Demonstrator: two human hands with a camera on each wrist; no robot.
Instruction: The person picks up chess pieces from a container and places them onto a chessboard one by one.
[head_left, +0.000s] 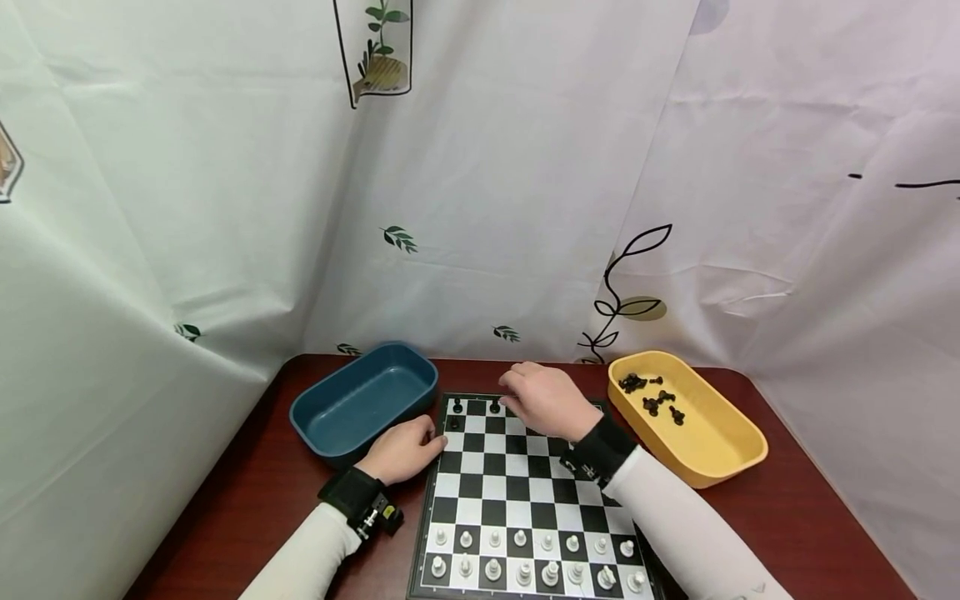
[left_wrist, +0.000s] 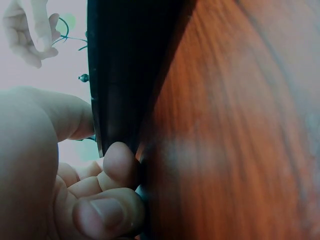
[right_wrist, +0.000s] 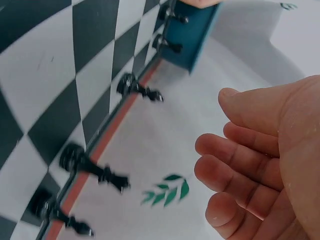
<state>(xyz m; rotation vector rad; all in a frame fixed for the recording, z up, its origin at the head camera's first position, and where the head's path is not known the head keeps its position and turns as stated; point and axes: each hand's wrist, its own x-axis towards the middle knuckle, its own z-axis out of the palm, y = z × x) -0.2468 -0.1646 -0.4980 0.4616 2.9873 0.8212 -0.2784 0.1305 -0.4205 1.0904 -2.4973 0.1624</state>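
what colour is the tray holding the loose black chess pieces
Yellow: the tray right of the chessboard, clearest in the head view.

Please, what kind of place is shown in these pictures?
Probably a staged recording booth, not a lived-in room: leaf-printed white sheets close in a small red-brown table that carries a chessboard, a blue tray and a yellow tray.

A dark red wooden tabletop carries a blue tray near its far left corner, set at a slant. Near the far right corner lies a yellow tray (also slanted), with a small heap of black chess pieces at its far end. White chess pieces stand in two rows along the near edge. Pale curtains printed with leaves hang behind the far edge and both sides.
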